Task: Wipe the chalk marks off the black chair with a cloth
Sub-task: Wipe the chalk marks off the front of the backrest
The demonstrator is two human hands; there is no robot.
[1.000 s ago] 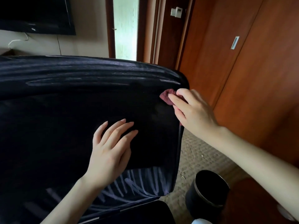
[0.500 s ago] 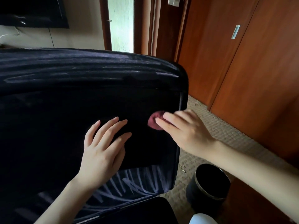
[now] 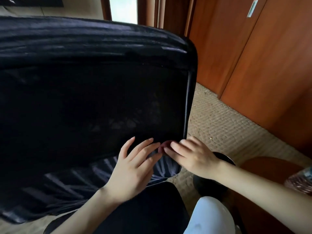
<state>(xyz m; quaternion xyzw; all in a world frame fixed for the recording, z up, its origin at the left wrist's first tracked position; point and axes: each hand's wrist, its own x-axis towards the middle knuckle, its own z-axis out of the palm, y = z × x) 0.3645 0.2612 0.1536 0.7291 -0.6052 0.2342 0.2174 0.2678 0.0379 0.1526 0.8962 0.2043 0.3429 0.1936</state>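
The black chair fills the left and centre of the view, its backrest facing me. White chalk marks streak the lower part of the backrest, and fainter streaks run along its top edge. My left hand rests flat on the lower backrest with fingers spread. My right hand presses a small dark red cloth against the backrest near its lower right corner; most of the cloth is hidden under the fingers. The two hands almost touch.
A black round bin stands on the beige carpet right of the chair, behind my right wrist. Wooden wardrobe doors line the right side. My white-clad knee shows at the bottom, beside a wooden surface.
My right hand has slid the cloth down the backrest's right side, from the top corner to the lower right. My left hand has stayed on the backrest. The view has tilted downward.
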